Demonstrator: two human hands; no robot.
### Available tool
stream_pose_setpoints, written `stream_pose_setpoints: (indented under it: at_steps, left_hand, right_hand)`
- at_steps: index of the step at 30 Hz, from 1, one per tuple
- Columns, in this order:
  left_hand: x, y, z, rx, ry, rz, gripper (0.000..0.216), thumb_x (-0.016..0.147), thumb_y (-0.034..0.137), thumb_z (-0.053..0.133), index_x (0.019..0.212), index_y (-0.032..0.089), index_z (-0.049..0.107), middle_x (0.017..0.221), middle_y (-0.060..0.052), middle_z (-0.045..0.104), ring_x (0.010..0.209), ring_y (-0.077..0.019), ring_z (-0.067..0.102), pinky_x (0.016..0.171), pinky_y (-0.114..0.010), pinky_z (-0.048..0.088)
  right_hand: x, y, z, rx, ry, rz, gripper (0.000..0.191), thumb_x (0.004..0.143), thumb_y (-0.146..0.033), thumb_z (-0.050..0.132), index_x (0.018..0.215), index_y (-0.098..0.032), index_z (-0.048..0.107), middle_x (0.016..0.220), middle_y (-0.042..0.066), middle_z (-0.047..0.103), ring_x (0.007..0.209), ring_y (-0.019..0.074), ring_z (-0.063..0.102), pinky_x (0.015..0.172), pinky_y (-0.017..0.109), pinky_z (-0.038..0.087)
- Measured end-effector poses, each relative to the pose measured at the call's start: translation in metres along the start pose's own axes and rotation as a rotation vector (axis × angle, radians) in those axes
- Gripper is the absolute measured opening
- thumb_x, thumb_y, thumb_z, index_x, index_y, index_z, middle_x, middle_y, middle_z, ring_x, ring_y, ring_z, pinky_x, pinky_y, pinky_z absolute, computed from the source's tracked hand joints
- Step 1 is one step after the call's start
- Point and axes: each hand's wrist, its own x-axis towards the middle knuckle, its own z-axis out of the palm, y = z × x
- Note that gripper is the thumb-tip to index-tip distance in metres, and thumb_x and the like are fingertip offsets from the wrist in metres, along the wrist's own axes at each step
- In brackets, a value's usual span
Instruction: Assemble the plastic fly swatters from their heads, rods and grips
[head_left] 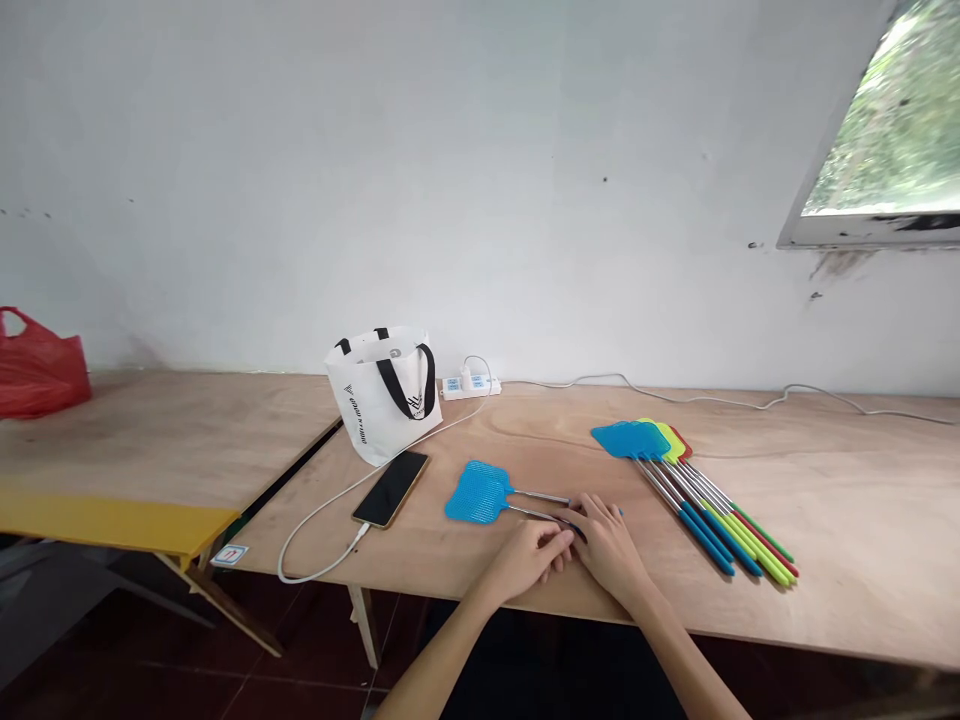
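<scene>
Two blue fly swatters [478,492] lie on the table before me, their mesh heads to the left and their metal shafts running right. My right hand [606,545] lies over their handles, fingers stretched out and apart. Part of a blue handle end shows just past its fingers. My left hand [529,556] rests beside it at the near side, fingers curled and thumb close to the nearer handle. Whatever is inside those curled fingers is hidden. To the right lies a fanned row of several fly swatters [694,500] with blue, yellow, red and green parts.
On the wooden table [847,480] a black phone [391,490] is plugged into a white cable [309,577]. Behind it stand a white tote bag [382,400] and a power strip [471,387] by the wall. A red plastic bag [41,370] sits far left.
</scene>
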Motion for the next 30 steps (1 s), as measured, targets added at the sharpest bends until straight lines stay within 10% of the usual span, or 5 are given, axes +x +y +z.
stream_pose_setpoints:
  at_steps: [9, 30]
  left_hand:
    - [0.002, -0.009, -0.007, 0.527, 0.168, 0.132, 0.048, 0.104, 0.044, 0.045, 0.070, 0.019, 0.067, 0.068, -0.005, 0.069, 0.063, -0.0188, 0.060, 0.061, -0.029, 0.033]
    - [0.002, -0.005, -0.003, 0.601, 0.167, 0.141, 0.037, 0.102, 0.037, 0.049, 0.080, 0.021, 0.074, 0.078, -0.006, 0.075, 0.071, -0.0227, 0.067, 0.064, -0.030, 0.036]
  right_hand:
    - [-0.003, 0.000, 0.002, -0.052, -0.001, -0.008, 0.031, 0.101, -0.019, 0.048, 0.109, -0.032, 0.075, 0.106, 0.006, 0.067, 0.098, 0.0227, 0.061, 0.084, 0.038, 0.039]
    - [-0.006, 0.006, 0.016, -0.124, -0.003, 0.014, 0.046, 0.099, -0.016, 0.042, 0.136, -0.035, 0.063, 0.135, 0.008, 0.064, 0.120, 0.0257, 0.059, 0.102, 0.046, 0.041]
